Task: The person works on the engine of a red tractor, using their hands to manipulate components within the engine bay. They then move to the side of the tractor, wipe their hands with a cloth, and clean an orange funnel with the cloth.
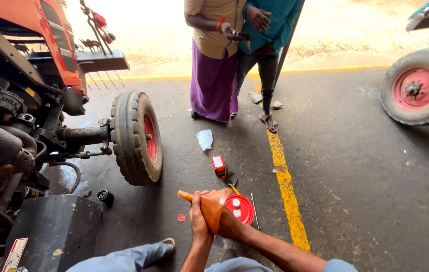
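Both my hands hold an orange-brown plastic funnel (210, 203) low over the concrete floor, its narrow spout pointing left. My left hand (199, 220) grips the funnel's near side. My right hand (228, 225) is wrapped on its wide mouth from the right. Just behind the funnel a round red can top (242, 210) shows on the floor. A small red cap (181, 217) lies to the left of my hands.
A red tractor's engine (8, 126) and front wheel (136, 138) stand at the left, with a black panel (53, 231) below. Two people (214, 65) stand ahead. A small red box (218, 163), white rag (205, 139), yellow floor line (286, 186) and another tractor wheel (418, 85) are nearby.
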